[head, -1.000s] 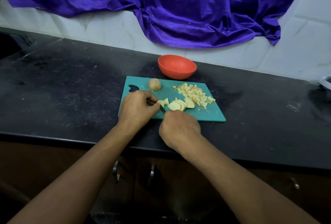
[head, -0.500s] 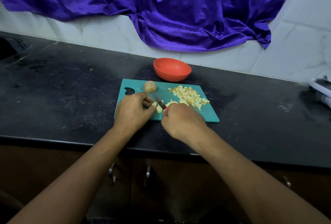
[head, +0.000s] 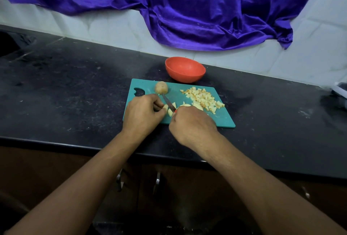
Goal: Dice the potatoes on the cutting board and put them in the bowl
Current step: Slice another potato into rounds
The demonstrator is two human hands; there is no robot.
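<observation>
A teal cutting board (head: 223, 119) lies on the black counter. My left hand (head: 141, 112) pinches pale potato pieces (head: 168, 110) near the board's front. My right hand (head: 191, 124) grips a small knife (head: 169, 103) whose blade points away across those pieces, its red handle mostly hidden in my fist. A pile of diced potato (head: 203, 99) covers the board's right half. One whole unpeeled potato (head: 161, 87) rests at the board's far edge. Just behind the board stands the red bowl (head: 185, 69), with nothing visible inside.
A purple cloth (head: 187, 9) hangs over the tiled wall behind the counter. A white object (head: 340, 90) pokes in at the right edge. The counter's front edge runs below my wrists, with cabinet handles (head: 156, 180) underneath.
The knife blade, nearly hidden a second ago, now lies in view across the potato pieces. My hands stay at the board's front. The camera has shifted slightly.
</observation>
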